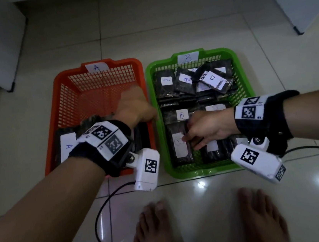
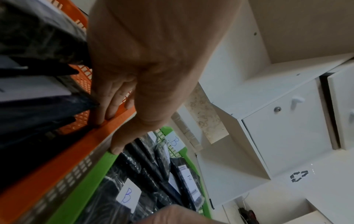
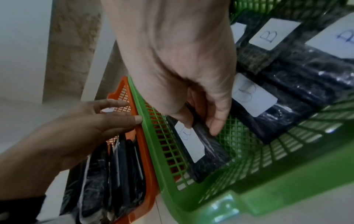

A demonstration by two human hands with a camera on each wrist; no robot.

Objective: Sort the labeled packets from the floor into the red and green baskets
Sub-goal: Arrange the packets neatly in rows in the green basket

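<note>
Leftmost, the left hand (image 1: pixel 133 108) is resting loose-fingered on the red basket (image 1: pixel 68 104) rim, holding nothing, beside stacked A packets. Rightward, the right hand (image 3: pixel 191 84) is pinching a dark B packet (image 3: pixel 203 145) inside the green basket (image 3: pixel 287 174). It is probably light, floppy and slick-wrapped, so gripping both faces near an end should be suiting it.

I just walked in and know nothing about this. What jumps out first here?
Two mesh plastic baskets sit side by side on the tiled floor: a red basket tagged A and a green basket tagged B, the green one crowded with dark labelled packets. The right hand holds one black packet in the green basket.
</note>
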